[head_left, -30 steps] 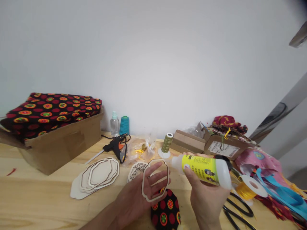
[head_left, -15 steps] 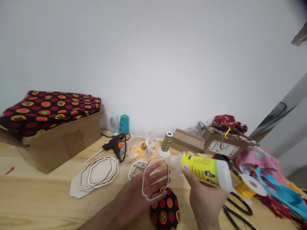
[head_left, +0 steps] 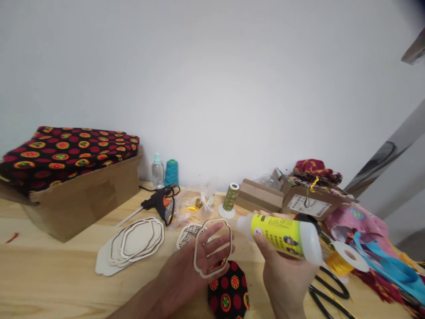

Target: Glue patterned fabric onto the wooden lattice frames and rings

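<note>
My left hand (head_left: 189,272) lies palm up with fingers stretched out, and a thin wooden frame ring (head_left: 212,247) rests on the fingers. My right hand (head_left: 285,277) is wrapped round a white glue bottle with a yellow label (head_left: 282,235), held sideways with its nozzle pointing left towards the ring's right edge. Under the hands on the wooden table (head_left: 49,274) lies a round piece of black fabric with red and orange dots (head_left: 229,294). A fretwork wooden cut-out (head_left: 187,232) lies just behind the left fingers.
A stack of wooden cut-outs (head_left: 133,241) lies left of centre, behind it a hot glue gun (head_left: 159,201). A cardboard box (head_left: 79,199) with dotted fabric stands at left. Thread spools (head_left: 230,199), a small bottle (head_left: 158,170), scissors (head_left: 328,292), gold ribbon (head_left: 345,261) and boxes crowd the right.
The ring on my left hand has shifted slightly left and tilted. The bottle in my right hand has stayed almost in place.
</note>
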Available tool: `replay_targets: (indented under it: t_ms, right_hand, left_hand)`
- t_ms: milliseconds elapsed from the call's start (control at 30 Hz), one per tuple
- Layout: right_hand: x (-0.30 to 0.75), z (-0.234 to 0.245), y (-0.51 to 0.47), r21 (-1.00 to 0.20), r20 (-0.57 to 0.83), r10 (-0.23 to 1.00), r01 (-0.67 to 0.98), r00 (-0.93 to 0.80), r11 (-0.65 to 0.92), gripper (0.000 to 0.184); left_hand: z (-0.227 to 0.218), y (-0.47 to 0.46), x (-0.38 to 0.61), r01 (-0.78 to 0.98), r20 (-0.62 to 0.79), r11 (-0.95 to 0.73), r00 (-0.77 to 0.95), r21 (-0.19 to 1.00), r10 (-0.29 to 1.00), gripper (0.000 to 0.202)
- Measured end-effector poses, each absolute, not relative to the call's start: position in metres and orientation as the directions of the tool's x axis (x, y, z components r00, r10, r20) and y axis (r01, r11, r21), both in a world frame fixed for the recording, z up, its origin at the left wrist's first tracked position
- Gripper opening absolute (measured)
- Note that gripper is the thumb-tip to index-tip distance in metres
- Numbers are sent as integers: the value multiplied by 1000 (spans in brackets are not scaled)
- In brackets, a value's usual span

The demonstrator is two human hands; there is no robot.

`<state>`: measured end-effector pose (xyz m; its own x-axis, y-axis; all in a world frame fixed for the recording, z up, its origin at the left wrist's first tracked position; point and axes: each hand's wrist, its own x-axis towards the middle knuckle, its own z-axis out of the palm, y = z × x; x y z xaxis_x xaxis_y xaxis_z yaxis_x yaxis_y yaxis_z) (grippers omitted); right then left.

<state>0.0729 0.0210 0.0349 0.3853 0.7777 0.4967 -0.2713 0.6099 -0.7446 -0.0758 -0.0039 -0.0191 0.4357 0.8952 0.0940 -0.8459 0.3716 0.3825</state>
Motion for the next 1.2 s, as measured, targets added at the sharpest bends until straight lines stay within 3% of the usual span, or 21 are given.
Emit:
replay_targets:
  t_ms: [367,633,1200]
  right_hand:
    - [74,34,23,-752,496,799,-292,340,591,43]
    - [76,32,23,-768,510,803,-258,308,586,36]
    - [69,40,21,-709,482,781,-346,397,614,40]
  left_hand:
    - [-17,-5,-76,-833,79,374,441,408,894,55]
    - [-16,-5,-77,-850,97,353,419,391,903,53]
    - [-16,-4,-77,-829,93,371,446,418,890,55]
